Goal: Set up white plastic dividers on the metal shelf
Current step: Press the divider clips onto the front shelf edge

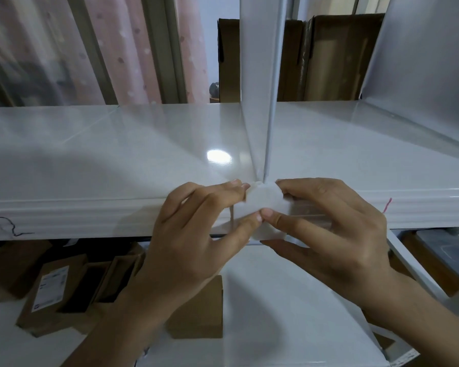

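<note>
Both hands meet at the centre of the frame, just below the middle, over the front lip of the metal shelf (90,160). The left hand (194,234) comes up from the lower left; its fingers curl over the top of a white plastic clip (263,201) and its thumb pinches from below. The right hand (337,231) reaches in from the lower right; its fingers curl over the shelf's front edge on the right side of the clip, and its thumb tip touches the left thumb tip on the clip's face. The clip hooks over the front edge and hangs a little below it.

Straight above the clip, a white plastic divider (257,88) stands upright on the shelf, running from the front lip back to the rear edge at the top centre of the frame. Its lower front corner meets the clip between the fingertips. A second divider (424,64) stands at the upper right, tilted in this wide view.

The shelf surface is glossy, with a bright light reflection just left of the central divider. Behind the shelf, brown cardboard boxes (334,56) stand at the upper centre and right, and a pink dotted curtain (133,49) hangs at the upper left. Under the shelf, in the lower left of the frame, flat brown packages (51,287) lie on a white lower shelf (289,300), one of them bearing a white label.
</note>
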`<action>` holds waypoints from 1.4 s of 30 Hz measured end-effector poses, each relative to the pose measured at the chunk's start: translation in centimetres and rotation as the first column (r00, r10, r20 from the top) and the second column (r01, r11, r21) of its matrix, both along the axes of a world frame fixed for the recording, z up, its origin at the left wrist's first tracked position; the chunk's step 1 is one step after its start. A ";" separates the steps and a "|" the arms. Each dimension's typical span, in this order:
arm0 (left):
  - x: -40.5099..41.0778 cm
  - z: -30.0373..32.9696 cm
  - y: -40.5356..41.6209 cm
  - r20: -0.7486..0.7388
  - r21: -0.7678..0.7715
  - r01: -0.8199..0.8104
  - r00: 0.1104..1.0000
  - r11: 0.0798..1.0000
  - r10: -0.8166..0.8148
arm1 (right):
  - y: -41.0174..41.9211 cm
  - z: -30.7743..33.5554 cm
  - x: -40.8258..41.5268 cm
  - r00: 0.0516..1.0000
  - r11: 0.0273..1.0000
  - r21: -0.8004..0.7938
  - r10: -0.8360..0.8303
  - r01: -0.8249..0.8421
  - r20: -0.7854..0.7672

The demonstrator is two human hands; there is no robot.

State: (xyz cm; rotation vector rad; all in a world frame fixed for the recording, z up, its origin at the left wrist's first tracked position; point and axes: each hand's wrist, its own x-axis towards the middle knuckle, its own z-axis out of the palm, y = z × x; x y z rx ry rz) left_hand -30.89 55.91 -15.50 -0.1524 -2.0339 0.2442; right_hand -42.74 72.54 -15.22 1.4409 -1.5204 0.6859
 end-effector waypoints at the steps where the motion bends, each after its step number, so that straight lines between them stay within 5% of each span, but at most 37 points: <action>1: 0.2 0.1 -0.2 -0.002 -0.026 -0.002 1.000 1.000 0.002 | -0.1 0.0 0.0 1.000 1.000 0.001 0.002 -0.002 0.002; 17: 1.8 0.3 -2.3 -0.010 -0.052 0.012 1.000 0.999 -0.013 | -2.6 0.0 1.5 0.999 0.999 -0.001 0.039 -0.039 0.024; 27: 2.8 0.6 -2.8 0.017 0.195 0.035 0.999 0.980 -0.039 | -3.7 -0.1 2.4 1.000 1.000 0.007 0.029 -0.029 0.005; 42: 3.9 0.2 -4.6 0.009 0.086 -0.014 1.000 0.996 0.014 | -5.4 -0.2 3.5 0.999 0.999 -0.010 0.039 -0.039 0.006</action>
